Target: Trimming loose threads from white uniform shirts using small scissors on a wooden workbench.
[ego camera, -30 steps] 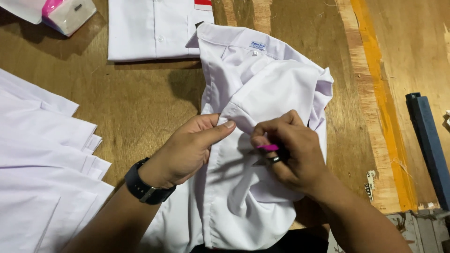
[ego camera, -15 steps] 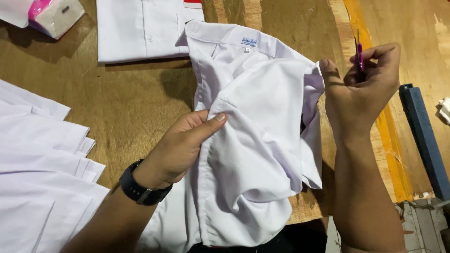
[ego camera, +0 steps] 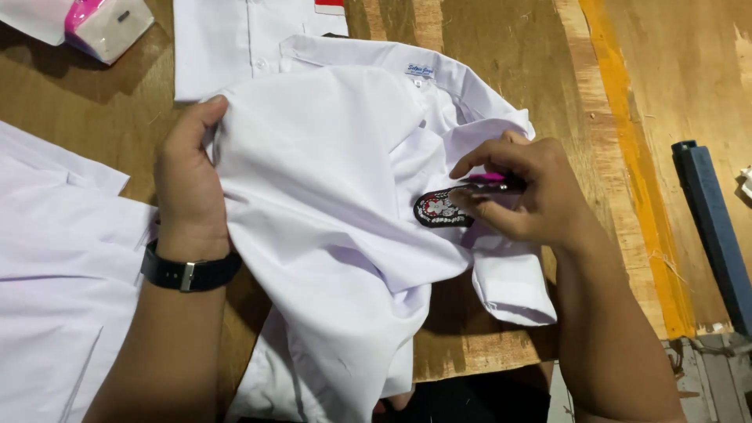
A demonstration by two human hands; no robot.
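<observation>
1. My left hand (ego camera: pixel 188 184), a black watch on its wrist, is closed on a raised fold of the white cotton school shirt (ego camera: pixel 329 211); thumb and fingers pinch the cloth and hold it up off the brown wooden worktop (ego camera: pixel 501 47)
2. My right hand (ego camera: pixel 521 192) is closed round a small pink-handled thread snip (ego camera: pixel 489 182), gripped between thumb and fingers; only the pink handle and a dark part show, the blades I cannot make out
3. The oval black embroidered badge (ego camera: pixel 440 209) sits on the shirt just left of my right fingertips, touching or nearly so; its long axis runs roughly left to right, in line with the snip. My right hand is much the nearer to it; the left is well apart across the fold
4. Around: a folded white shirt (ego camera: pixel 235 39) above, touching the collar of the held one; a stack of white cloth pieces (ego camera: pixel 63 258) at left; a white and pink box (ego camera: pixel 98 23) at top left; a dark blue bar (ego camera: pixel 709 227) at right
</observation>
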